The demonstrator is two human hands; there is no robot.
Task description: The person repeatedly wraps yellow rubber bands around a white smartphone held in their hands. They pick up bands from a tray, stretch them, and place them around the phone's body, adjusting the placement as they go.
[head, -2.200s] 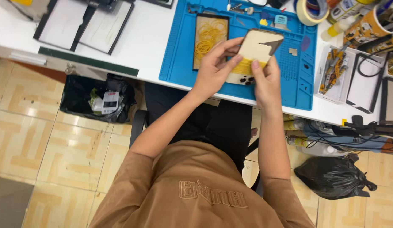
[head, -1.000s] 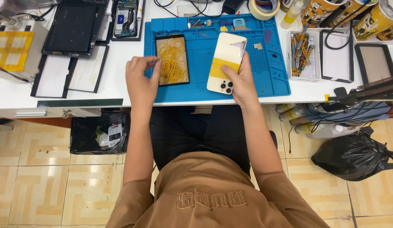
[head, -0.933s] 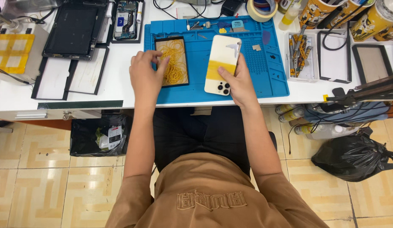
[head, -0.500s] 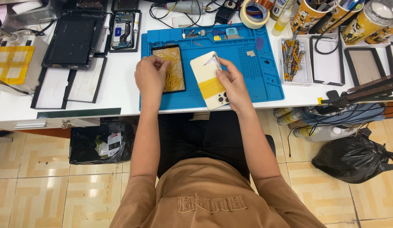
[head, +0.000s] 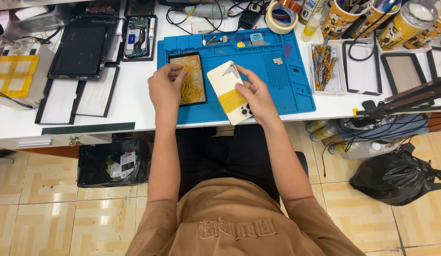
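Gripping the phone (head: 229, 96), right hand (head: 256, 97) hides its edge (left hand (head: 164, 86) fingers pinching unclear rubber bands (head: 191, 78)).

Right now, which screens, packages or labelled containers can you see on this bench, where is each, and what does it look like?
Phone: in the right hand, back up, cream with a yellow band.
Tray of rubber bands: on the blue mat, under the left hand, dark and rectangular.
Dark tablet screen: far left of the bench, black.
Opened phone: beside the tablet, insides showing.
Printed cups: back right, yellow, holding tools.
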